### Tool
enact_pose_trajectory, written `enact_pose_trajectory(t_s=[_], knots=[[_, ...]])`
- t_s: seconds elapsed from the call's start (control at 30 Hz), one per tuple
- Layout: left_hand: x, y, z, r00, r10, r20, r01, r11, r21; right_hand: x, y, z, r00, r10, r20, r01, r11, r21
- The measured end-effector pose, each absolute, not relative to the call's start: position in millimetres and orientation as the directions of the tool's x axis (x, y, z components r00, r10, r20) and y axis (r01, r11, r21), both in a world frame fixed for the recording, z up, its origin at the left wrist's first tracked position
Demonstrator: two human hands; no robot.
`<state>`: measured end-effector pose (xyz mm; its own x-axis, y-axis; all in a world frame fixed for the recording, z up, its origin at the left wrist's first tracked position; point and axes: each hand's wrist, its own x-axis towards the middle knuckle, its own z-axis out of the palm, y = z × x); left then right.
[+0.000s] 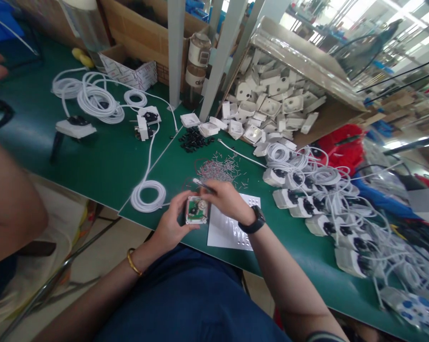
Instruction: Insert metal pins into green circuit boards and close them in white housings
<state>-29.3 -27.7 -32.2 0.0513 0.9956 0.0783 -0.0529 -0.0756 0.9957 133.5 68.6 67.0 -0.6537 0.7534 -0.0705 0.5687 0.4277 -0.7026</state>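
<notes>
My left hand [172,219] is closed around the side of a small white plastic housing [202,220], held near the table's front edge. Inside the housing a green circuit board [192,208] faces up, with a round clear part at its upper right. My right hand [225,197] pinches a thin grey piece with a white tip [197,181] just above the housing; its exact kind is unclear. A coiled white cable [148,195] lies left of my left hand, its end running toward the housing. Under my right wrist is a white sheet [228,232] with shiny clear dots.
Loose screws [219,168] and small black parts [195,139] lie beyond my hands. A carton of white housings [271,90] stands behind. Assembled units with coiled cables [307,190] line the right. A bottle [196,66] stands by the metal posts. Another person's arm [11,204] is at left.
</notes>
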Motion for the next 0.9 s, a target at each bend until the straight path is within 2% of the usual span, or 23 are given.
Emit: enact_pose_trajectory(t_s=[0.13, 0.3, 0.63, 0.77, 0.9], knots=[[-26.3, -28.2, -33.3, 0.031, 0.998, 0.053, -0.063, -0.051, 0.997, 132.3, 69.5, 68.1, -0.685, 0.728, -0.039, 0.56, 0.491, -0.667], [-24.7, -27.4, -31.9, -0.004, 0.998, 0.069, -0.049, -0.069, 0.996, 126.8, 71.3, 68.5, -0.725, 0.686, -0.056, 0.605, 0.597, -0.528], [-25.5, -29.8, -40.8, -0.055, 0.997, 0.058, 0.093, -0.052, 0.994, 120.0, 79.7, 74.1, -0.751, 0.645, -0.14, 0.632, 0.641, -0.436], [-24.6, -30.8, -44.6, -0.026, 0.996, 0.081, 0.1, -0.078, 0.992, 114.3, 85.1, 77.4, -0.734, 0.65, -0.195, 0.662, 0.622, -0.419], [-25.1, -31.6, -44.7, -0.008, 0.993, 0.12, 0.1, -0.119, 0.988, 110.1, 89.4, 82.4, -0.642, 0.708, -0.293, 0.757, 0.525, -0.389]])
